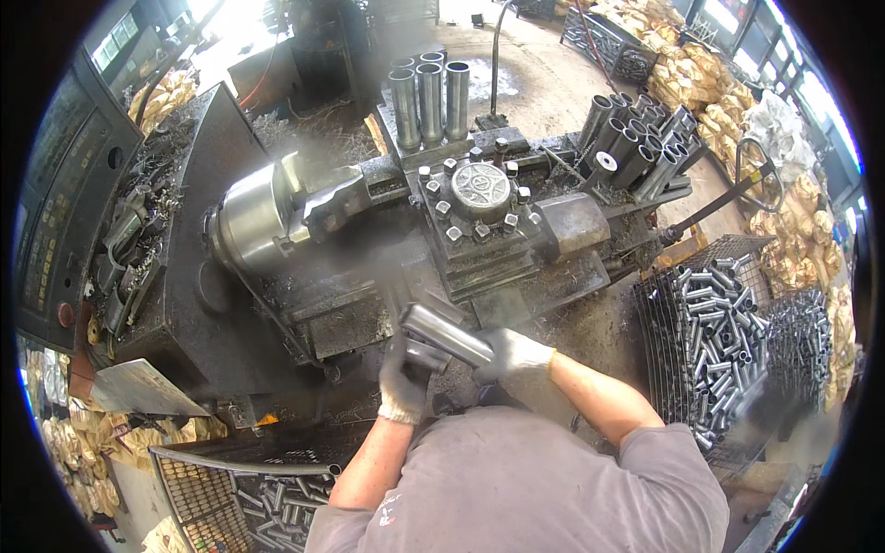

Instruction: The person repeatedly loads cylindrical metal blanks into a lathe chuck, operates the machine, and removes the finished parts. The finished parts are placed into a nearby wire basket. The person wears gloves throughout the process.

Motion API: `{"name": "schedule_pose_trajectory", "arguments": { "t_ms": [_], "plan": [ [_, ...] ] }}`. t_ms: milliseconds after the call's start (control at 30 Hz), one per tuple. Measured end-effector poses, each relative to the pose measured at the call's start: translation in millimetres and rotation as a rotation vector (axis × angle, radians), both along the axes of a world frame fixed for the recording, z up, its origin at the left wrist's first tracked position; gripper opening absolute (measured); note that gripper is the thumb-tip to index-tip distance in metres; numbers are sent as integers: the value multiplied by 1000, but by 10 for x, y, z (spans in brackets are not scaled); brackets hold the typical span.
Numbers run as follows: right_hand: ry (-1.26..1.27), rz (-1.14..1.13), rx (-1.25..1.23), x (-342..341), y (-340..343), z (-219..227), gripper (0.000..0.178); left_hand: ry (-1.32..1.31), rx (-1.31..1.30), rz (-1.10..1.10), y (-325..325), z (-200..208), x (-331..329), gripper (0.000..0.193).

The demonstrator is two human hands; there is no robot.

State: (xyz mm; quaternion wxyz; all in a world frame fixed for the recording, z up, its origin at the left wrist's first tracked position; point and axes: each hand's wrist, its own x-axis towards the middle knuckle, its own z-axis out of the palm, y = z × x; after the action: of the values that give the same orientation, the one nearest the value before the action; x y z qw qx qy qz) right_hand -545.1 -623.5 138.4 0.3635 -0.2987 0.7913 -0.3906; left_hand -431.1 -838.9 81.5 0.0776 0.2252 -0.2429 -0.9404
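Both my hands wear gloves with pale cuffs and are in front of a lathe, close to my body. My right hand is closed round the near end of a shiny metal tube, which slants up and to the left. Just below it, my left hand grips a second, shorter-looking metal tube. The two tubes lie close together; whether they touch I cannot tell. Beyond my hands are the lathe's round chuck on the left and its bolted tool post in the middle.
Several tubes stand upright behind the tool post. More tubes lean in a bunch at the right. A wire basket full of tubes stands to my right, another basket at lower left. A control panel rises at far left.
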Motion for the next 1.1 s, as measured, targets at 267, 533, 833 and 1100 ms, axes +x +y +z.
{"name": "schedule_pose_trajectory", "arguments": {
  "t_ms": [267,533,833,1100],
  "plan": [
    [458,-149,-289,-385,120,372,26,-34,179,-43,-200,75,73,57],
    [667,31,56,-927,719,467,50,303,458,-191,-333,220,140,87],
    [1095,-283,100,-3689,-1038,1607,65,111,-217,-38,-137,589,-83,97],
    [1262,-297,-1,-3187,-1173,1989,36,76,-667,53,-547,1077,-17,111]
  ]
}}
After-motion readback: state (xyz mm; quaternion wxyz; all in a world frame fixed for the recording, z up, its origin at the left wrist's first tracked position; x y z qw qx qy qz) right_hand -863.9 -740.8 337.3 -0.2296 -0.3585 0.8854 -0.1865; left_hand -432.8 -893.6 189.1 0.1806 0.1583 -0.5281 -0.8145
